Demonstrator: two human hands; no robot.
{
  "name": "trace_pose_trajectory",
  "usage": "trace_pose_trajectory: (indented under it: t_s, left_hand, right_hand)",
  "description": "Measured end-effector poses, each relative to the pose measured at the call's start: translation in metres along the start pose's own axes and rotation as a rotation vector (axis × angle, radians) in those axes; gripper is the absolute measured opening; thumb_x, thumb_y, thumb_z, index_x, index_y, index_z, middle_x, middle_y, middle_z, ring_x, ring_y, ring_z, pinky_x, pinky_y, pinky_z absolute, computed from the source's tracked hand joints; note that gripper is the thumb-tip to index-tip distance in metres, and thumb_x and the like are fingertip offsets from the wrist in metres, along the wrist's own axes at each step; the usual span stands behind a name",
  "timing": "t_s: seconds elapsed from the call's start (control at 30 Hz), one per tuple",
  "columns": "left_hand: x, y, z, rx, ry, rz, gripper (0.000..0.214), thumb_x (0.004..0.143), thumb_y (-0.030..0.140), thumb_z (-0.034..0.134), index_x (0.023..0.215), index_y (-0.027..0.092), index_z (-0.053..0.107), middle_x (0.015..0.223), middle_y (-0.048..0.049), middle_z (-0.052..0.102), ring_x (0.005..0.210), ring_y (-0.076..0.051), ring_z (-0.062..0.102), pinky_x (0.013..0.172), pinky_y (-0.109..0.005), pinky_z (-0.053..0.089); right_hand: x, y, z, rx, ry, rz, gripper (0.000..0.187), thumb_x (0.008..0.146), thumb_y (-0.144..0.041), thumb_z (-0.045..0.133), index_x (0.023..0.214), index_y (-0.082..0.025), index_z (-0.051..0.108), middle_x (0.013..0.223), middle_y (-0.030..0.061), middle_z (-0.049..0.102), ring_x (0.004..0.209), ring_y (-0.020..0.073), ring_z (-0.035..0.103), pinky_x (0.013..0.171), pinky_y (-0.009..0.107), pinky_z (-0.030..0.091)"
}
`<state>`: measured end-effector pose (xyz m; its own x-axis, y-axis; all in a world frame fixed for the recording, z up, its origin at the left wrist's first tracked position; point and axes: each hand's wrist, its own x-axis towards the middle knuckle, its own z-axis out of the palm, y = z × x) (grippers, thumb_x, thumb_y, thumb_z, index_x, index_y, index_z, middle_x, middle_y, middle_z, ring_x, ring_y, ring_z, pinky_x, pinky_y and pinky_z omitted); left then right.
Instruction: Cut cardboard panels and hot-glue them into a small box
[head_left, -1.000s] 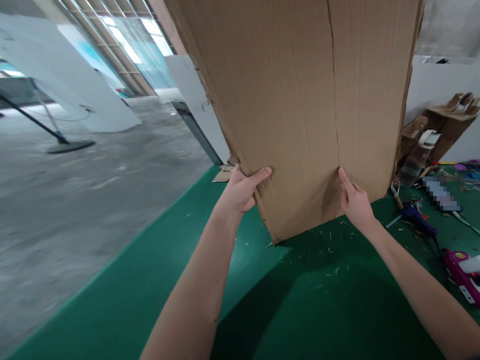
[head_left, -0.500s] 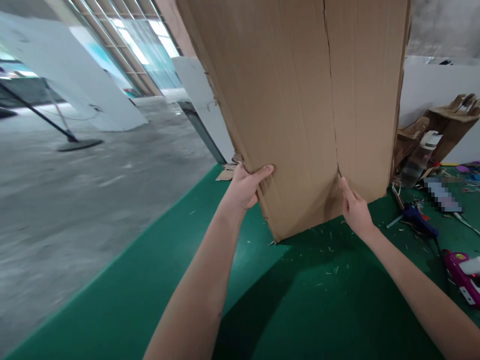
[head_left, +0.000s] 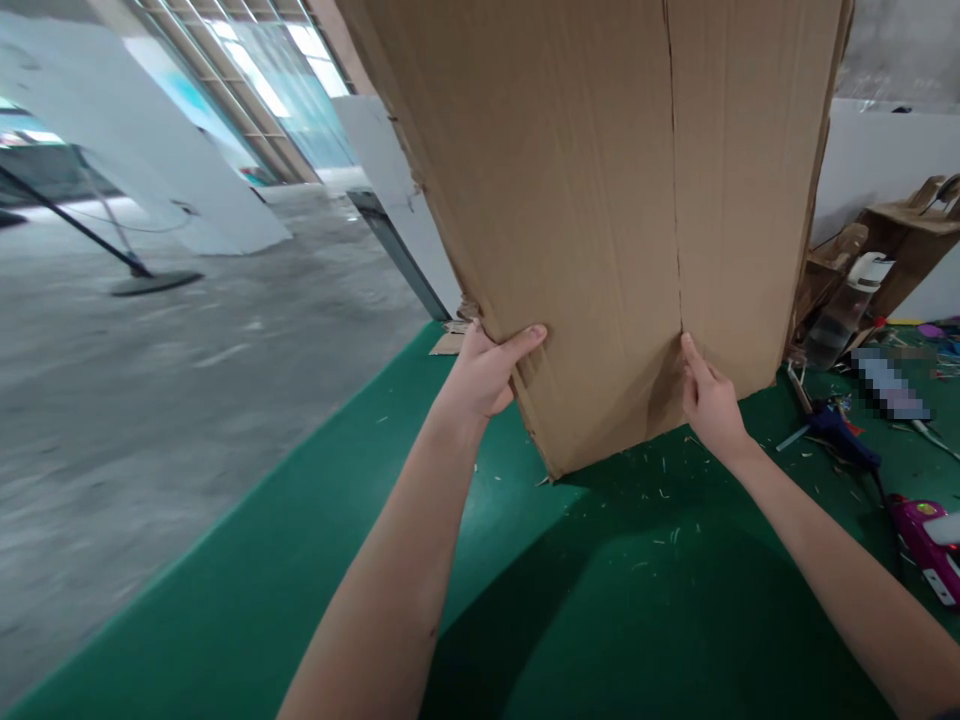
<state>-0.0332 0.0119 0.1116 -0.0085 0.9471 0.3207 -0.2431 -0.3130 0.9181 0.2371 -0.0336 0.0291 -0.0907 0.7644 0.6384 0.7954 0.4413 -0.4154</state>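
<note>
- A large sheet of cardboard point(head_left: 592, 200) stands on end, filling the upper middle of the view from about 11 to 1 o'clock; its lowest corner meets the green mat point(head_left: 600, 600) just below centre.
- The left hand point(head_left: 484, 375) has its grip closed over the sheet's ragged left edge, at about 10 o'clock of that corner: the thumb lies across the near face and the fingers wrap out of sight behind.
- The right hand point(head_left: 709, 400) lies against the near face at about 2 o'clock of the corner, forefinger stretched up along a vertical crease point(head_left: 675, 200). Whether its grip closes on anything I cannot tell; only the back of the hand shows.
- Small pale scraps point(head_left: 664, 495) are scattered on the mat under the sheet.
- At 3 o'clock lie a blue tool point(head_left: 844, 435) and, nearer the edge, a pink glue gun point(head_left: 926, 530).
- At 2 o'clock a clear bottle point(head_left: 847, 310) leans by a small cardboard stand point(head_left: 907, 245).
- At 9 o'clock, off the mat, is bare grey floor point(head_left: 150, 400).
</note>
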Motion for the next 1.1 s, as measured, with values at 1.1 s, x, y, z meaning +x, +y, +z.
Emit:
trace_pose_trajectory:
  t_s: [1.1]
  left_hand:
    - [0.008,-0.009,-0.006,-0.012,0.011,0.023,0.043,0.059,0.029,0.086,0.099,0.024,0.069,0.118,-0.0089,0.071,0.112,-0.035,0.065,0.089,-0.047,0.06]
  right_hand:
    - [-0.013,0.011,0.001,-0.138,-0.125,-0.012,0.057,0.097,-0.02,0.026,0.153,-0.009,0.031,0.07,0.0049,0.056,0.053,0.0137,0.041,0.05,0.024,0.034]
